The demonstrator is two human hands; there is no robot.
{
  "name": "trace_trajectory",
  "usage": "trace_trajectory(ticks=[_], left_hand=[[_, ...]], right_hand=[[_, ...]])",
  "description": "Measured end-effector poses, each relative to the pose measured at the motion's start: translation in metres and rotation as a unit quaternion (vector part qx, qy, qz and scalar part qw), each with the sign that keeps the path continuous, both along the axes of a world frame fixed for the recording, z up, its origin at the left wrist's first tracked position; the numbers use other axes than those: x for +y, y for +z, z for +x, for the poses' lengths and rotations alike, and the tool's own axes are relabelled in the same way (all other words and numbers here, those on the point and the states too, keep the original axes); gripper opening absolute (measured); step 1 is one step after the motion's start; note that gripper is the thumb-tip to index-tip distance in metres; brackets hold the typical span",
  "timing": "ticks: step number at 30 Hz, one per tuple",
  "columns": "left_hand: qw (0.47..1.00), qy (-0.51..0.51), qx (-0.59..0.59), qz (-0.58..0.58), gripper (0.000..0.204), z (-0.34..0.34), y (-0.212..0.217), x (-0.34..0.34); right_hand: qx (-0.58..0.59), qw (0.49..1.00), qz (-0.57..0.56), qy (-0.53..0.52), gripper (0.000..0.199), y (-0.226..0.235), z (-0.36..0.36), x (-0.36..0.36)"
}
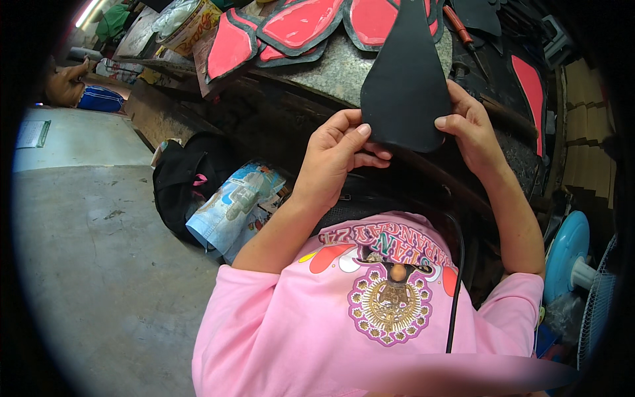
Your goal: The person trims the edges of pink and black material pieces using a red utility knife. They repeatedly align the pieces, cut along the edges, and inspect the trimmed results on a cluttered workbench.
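A flat black leather-like piece (407, 99), wide and rounded at the near end and narrowing away from me, is held up by its near edges. My left hand (340, 149) pinches its lower left edge between thumb and fingers. On the opposite edge, my right hand (473, 129) grips with the thumb on the face and the fingers behind. Just beyond lie several pink panels with dark borders (301, 25), overlapping on a speckled grey slab (340, 73). The far end of the black piece covers part of these panels.
A red-handled pointed tool (458, 26) and a pink strip (529, 99) lie right of the slab. A patterned bucket (188, 30) stands back left. Beside my left arm are a black bag (178, 192) and a light-blue printed package (238, 205). A blue-centred fan (567, 255) is at right.
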State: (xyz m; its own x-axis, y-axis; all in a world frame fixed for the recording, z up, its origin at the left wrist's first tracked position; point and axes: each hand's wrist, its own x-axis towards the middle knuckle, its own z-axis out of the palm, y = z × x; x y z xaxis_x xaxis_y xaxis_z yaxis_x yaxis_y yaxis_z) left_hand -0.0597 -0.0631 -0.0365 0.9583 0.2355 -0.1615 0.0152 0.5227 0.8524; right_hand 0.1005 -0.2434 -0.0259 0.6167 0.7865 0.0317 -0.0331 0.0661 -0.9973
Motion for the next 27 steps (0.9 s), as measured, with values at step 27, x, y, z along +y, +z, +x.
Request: trace_trajectory(ticks=[27], left_hand=[[0.997,0.047,-0.016,0.059,0.024,-0.0029,0.0077,0.0034]], right_hand=[[0.093,0.994,0.033,0.044,0.047,0.0063,-0.0040,0.0000]])
